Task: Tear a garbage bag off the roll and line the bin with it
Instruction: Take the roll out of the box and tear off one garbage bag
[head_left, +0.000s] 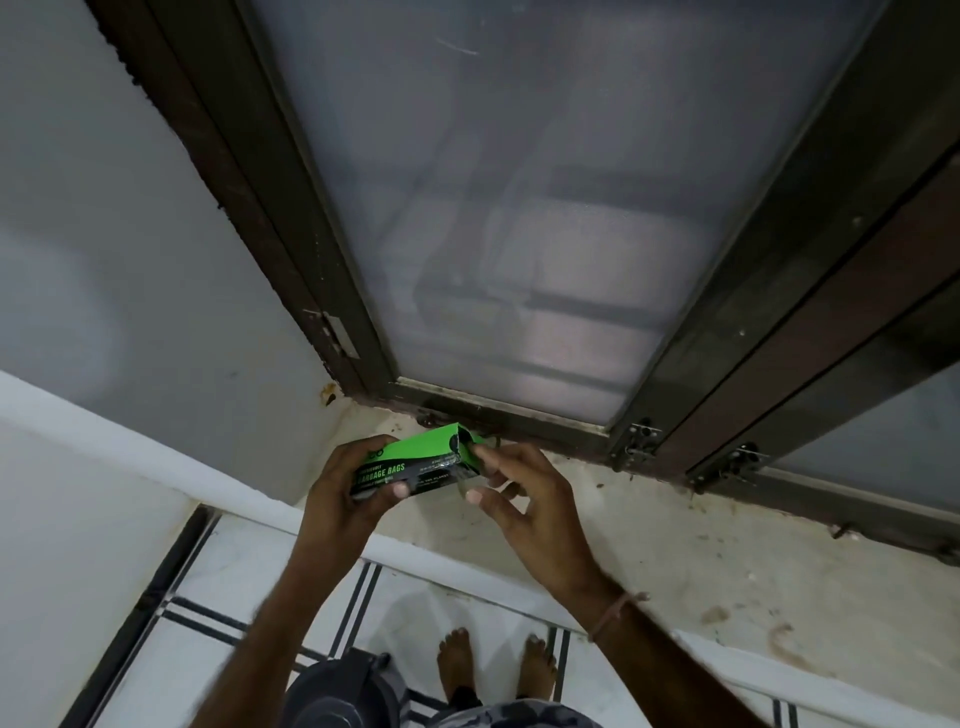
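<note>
A green and black box of garbage bags (415, 460) is held level above a window ledge. My left hand (348, 493) wraps around the box's left end, thumb on the printed front. My right hand (519, 499) pinches the box's open right end flap with thumb and forefinger. No bag or roll shows outside the box. A dark round bin (337, 691) stands on the floor below my left forearm, partly hidden by it.
A stained stone ledge (675, 561) runs under a dark-framed window with frosted panes (519, 208). Grey walls stand on the left. My bare feet (493, 670) rest on a white tiled floor with black lines, just right of the bin.
</note>
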